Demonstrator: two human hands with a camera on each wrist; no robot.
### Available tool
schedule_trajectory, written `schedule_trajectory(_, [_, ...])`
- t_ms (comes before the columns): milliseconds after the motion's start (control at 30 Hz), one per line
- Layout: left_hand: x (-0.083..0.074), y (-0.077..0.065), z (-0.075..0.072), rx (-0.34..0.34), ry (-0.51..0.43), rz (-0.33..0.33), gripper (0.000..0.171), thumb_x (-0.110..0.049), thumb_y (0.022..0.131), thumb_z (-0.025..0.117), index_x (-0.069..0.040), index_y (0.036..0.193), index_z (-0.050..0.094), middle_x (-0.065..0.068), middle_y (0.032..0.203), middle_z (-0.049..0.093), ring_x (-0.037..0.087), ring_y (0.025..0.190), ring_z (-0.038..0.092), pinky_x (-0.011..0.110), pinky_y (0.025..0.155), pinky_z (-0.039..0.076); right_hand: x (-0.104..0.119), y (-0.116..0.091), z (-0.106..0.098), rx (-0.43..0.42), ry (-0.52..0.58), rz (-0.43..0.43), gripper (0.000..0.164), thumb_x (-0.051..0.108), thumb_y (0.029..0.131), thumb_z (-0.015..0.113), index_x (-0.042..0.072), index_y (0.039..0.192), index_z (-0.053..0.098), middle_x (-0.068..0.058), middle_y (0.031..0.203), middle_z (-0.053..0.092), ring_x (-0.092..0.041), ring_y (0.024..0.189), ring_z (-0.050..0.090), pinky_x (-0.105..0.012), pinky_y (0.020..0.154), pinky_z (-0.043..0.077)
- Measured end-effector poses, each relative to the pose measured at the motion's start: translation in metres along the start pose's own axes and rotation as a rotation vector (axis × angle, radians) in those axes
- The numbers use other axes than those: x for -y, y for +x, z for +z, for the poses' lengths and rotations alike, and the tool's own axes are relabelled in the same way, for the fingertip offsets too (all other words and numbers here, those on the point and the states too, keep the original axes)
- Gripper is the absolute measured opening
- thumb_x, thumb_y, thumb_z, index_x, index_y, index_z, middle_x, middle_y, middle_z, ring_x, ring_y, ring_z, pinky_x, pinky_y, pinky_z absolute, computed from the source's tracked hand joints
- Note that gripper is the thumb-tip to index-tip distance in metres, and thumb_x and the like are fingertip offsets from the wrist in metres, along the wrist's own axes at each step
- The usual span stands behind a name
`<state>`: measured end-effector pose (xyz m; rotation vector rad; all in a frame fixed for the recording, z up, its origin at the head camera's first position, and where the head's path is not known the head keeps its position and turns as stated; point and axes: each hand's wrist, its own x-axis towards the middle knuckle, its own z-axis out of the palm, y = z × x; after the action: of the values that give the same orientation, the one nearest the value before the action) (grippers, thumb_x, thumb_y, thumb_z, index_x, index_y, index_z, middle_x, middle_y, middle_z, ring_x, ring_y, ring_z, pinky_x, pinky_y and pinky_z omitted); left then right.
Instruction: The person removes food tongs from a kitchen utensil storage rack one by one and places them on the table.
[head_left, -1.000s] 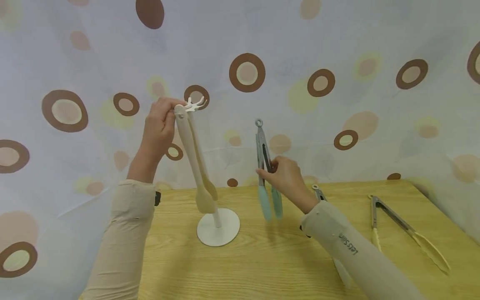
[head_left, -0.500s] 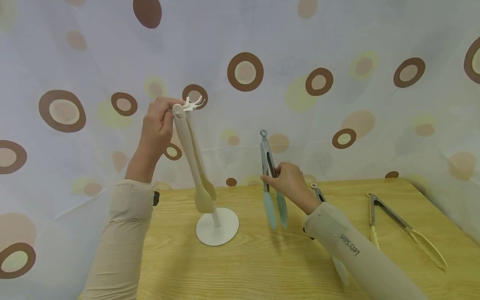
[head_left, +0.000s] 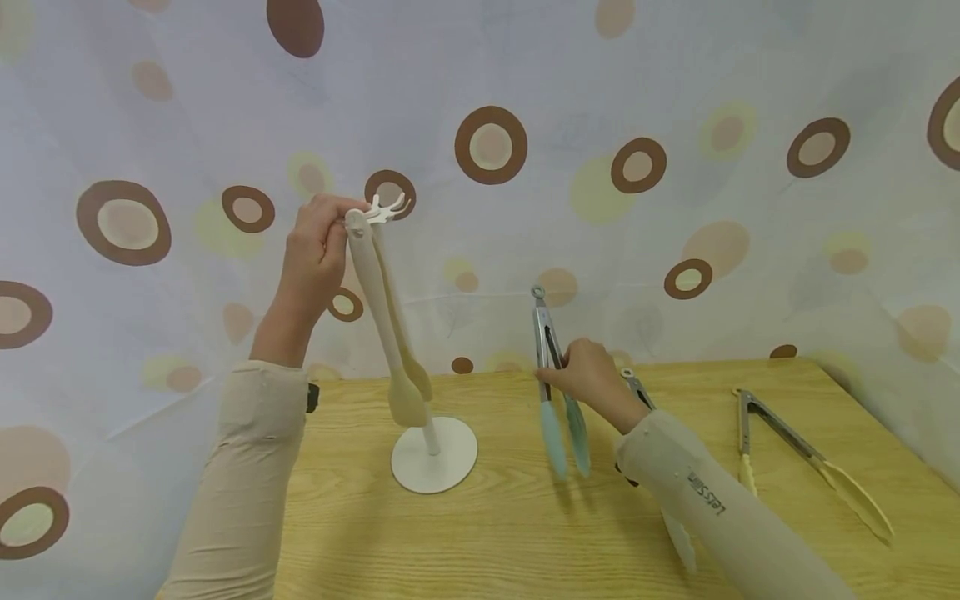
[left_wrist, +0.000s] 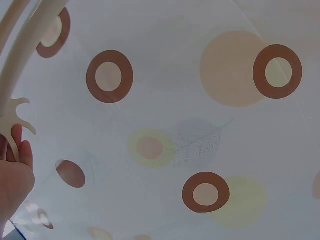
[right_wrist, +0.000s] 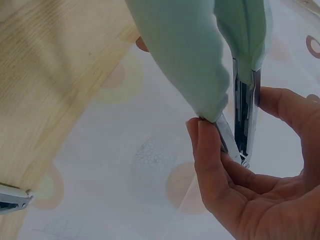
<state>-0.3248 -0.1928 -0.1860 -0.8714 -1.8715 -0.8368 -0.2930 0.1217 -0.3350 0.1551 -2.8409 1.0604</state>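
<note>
My left hand [head_left: 317,242] grips the white hooked top [head_left: 386,210] of a utensil stand, whose round base [head_left: 442,467] is on the table. Two cream utensils hang from it, the front one a spatula-like tool [head_left: 378,292]. In the left wrist view, fingers [left_wrist: 26,152] curl at a hook. My right hand [head_left: 592,375] pinches a pair of mint-green tongs [head_left: 553,433] by their metal arms, thumb on one side and fingers on the other. The tongs stand nearly upright, ring on top, heads low over the table and slightly spread.
Yellow-headed tongs [head_left: 783,425] lie spread on the wooden table [head_left: 495,533] at the right. Another pair of tongs with a pale head [head_left: 678,537] lies partly hidden under my right forearm. A patterned curtain [head_left: 570,75] hangs behind the table.
My right hand has moved down and to the right with the mint-green tongs, bringing their heads lower over the table. The left hand keeps its hold on the stand's top.
</note>
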Motion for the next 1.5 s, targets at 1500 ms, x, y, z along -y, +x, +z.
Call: schedule_trajectory(1500, [0.000, 0.001, 0.000, 0.000, 0.000, 0.040, 0.028, 0.004, 0.092, 0.039, 0.004, 0.103, 0.065, 0.020, 0.104, 0.064, 0.033, 0.099, 0.053, 0.039, 0.090, 0.032, -0.054, -0.012, 0.014, 0.245, -0.193, 0.064, 0.032, 0.022, 0.084, 0.068, -0.005, 0.068, 0.064, -0.015, 0.051, 0.060, -0.029, 0.047, 0.062, -0.030, 0.044, 0.047])
